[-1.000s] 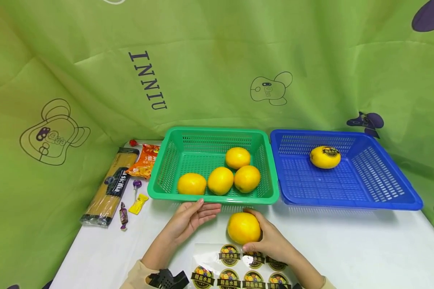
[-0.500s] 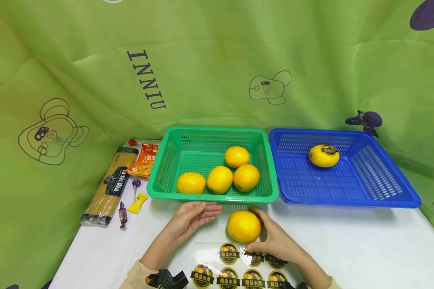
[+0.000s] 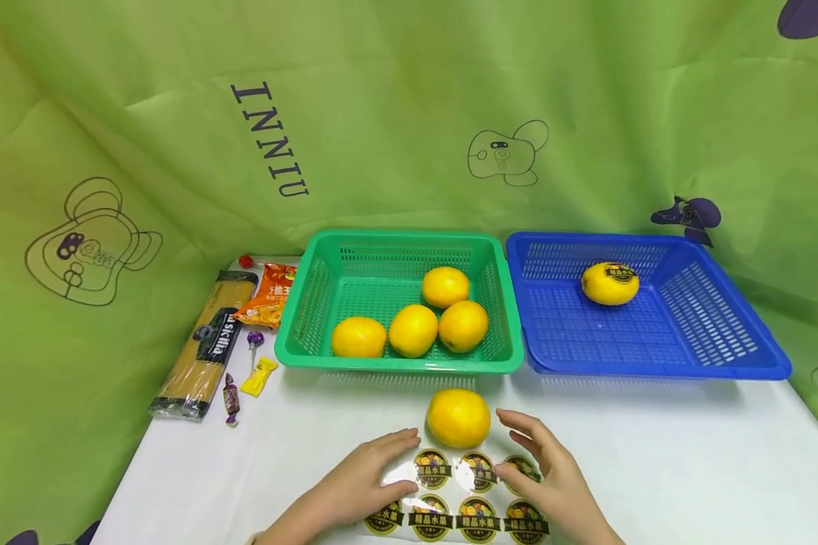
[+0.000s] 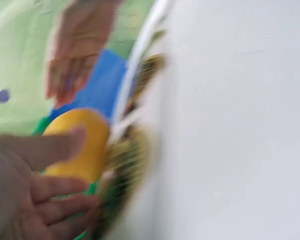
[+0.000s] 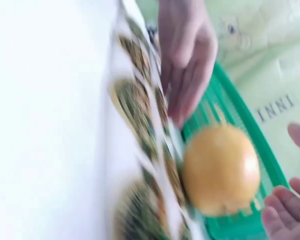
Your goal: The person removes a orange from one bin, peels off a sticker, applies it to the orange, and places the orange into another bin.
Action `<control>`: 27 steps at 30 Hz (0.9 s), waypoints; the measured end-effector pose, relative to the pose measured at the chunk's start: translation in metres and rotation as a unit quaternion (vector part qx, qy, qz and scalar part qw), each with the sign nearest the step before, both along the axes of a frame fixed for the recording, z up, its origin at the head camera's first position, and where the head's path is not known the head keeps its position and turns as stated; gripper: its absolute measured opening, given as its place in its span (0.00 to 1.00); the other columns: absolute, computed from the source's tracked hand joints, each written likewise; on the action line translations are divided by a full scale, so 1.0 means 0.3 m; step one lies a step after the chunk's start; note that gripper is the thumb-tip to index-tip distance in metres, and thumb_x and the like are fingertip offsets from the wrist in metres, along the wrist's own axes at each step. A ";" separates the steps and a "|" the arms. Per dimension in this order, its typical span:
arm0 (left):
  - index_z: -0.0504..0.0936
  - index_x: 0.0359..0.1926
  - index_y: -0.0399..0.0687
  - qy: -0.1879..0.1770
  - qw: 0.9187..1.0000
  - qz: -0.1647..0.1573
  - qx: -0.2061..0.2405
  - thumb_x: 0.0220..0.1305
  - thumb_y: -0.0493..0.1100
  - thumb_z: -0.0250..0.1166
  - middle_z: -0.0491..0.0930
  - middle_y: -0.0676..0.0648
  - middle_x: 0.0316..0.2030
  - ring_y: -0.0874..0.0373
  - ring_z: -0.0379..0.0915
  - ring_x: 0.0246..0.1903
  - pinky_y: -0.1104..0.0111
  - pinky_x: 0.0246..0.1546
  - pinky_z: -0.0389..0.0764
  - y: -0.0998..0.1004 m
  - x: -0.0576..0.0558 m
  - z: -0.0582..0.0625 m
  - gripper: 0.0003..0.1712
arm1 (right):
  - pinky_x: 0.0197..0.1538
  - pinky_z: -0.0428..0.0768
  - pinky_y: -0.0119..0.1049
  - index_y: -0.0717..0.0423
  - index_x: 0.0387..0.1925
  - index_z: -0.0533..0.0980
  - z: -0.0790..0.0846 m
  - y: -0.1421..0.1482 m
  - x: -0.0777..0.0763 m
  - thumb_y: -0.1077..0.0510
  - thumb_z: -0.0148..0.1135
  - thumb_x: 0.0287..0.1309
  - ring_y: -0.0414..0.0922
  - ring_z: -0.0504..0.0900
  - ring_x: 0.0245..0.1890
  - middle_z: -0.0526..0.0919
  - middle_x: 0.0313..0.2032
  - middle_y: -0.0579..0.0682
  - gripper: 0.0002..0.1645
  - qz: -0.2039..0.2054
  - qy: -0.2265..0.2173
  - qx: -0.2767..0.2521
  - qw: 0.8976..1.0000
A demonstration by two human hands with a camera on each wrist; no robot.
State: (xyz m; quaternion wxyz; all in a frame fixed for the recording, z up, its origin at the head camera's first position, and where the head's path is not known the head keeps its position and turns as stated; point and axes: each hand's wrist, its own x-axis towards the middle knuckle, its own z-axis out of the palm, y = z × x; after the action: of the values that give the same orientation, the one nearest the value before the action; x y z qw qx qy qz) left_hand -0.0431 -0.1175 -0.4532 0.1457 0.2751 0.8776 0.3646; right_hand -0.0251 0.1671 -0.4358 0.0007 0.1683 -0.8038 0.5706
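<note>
A plump oval yellow fruit, lemon-like, sits on the white table at the far edge of a clear sheet of round black-and-gold stickers. My left hand is over the left side of the sheet, thumb and fingers spread apart, holding nothing. On the other side, my right hand hovers by the sheet's right stickers with its fingers loosely bent and a gap between it and the fruit. Motion blurs both wrist views; the fruit overlaps the left thumb in the left wrist view.
Behind the fruit stands a green basket with several similar fruits. A blue basket beside it holds one stickered fruit. At the left lie a spaghetti pack, an orange snack bag and small candies.
My right hand has let go of the yellow fruit and drawn back to the right. My left hand has turned palm down and moved nearer over the sticker sheet. The fruit stays on the table.
</note>
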 end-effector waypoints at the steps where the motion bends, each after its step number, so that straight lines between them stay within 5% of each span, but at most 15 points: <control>1: 0.70 0.64 0.41 0.034 0.999 -0.001 -0.033 0.64 0.56 0.60 0.67 0.45 0.66 0.49 0.63 0.65 0.54 0.65 0.67 0.009 0.012 -0.009 0.33 | 0.60 0.71 0.20 0.58 0.60 0.68 0.000 -0.010 0.013 0.68 0.65 0.53 0.30 0.70 0.59 0.73 0.58 0.60 0.31 -0.003 -0.022 -0.012 1.000; 4: 0.70 0.63 0.39 0.097 0.992 0.003 -0.083 0.64 0.54 0.60 0.64 0.42 0.68 0.49 0.60 0.67 0.53 0.66 0.65 0.026 0.033 -0.034 0.33 | 0.59 0.74 0.23 0.58 0.58 0.69 -0.009 -0.042 0.038 0.64 0.63 0.57 0.32 0.73 0.56 0.74 0.57 0.58 0.26 -0.001 -0.113 -0.031 0.993; 7: 0.73 0.60 0.38 0.135 0.987 0.012 -0.080 0.63 0.51 0.63 0.66 0.42 0.66 0.49 0.62 0.66 0.53 0.65 0.65 0.034 0.036 -0.055 0.30 | 0.58 0.75 0.26 0.62 0.58 0.69 -0.043 -0.066 0.039 0.63 0.62 0.59 0.35 0.75 0.55 0.75 0.56 0.61 0.25 0.035 -0.144 -0.036 0.988; 11: 0.78 0.55 0.40 0.146 0.988 0.034 -0.043 0.60 0.49 0.65 0.71 0.44 0.63 0.51 0.66 0.63 0.53 0.63 0.68 0.043 0.036 -0.073 0.25 | 0.57 0.76 0.26 0.65 0.57 0.69 -0.093 -0.086 0.041 0.61 0.62 0.59 0.35 0.76 0.54 0.76 0.54 0.64 0.25 0.075 -0.103 -0.026 0.991; 16: 0.81 0.50 0.42 0.156 0.986 0.053 0.001 0.56 0.47 0.68 0.76 0.47 0.59 0.53 0.70 0.61 0.55 0.63 0.69 0.052 0.037 -0.091 0.21 | 0.56 0.78 0.28 0.65 0.57 0.69 -0.117 -0.097 0.047 0.61 0.63 0.58 0.35 0.76 0.53 0.76 0.53 0.64 0.26 0.072 -0.077 -0.022 0.994; 27: 0.81 0.46 0.46 0.241 0.969 0.018 0.045 0.53 0.41 0.70 0.80 0.48 0.54 0.55 0.73 0.58 0.56 0.61 0.71 0.058 0.046 -0.082 0.17 | 0.42 0.82 0.29 0.60 0.57 0.73 -0.137 -0.117 0.045 0.56 0.66 0.56 0.36 0.77 0.41 0.78 0.48 0.52 0.27 0.065 0.036 0.089 0.993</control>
State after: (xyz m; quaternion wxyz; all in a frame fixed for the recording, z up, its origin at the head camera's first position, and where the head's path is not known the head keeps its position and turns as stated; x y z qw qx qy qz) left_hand -0.0292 -0.1002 -0.4778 -0.0894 0.3452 0.8744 0.3291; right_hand -0.0115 0.1319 -0.4768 -0.0219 0.2400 -0.8381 0.4895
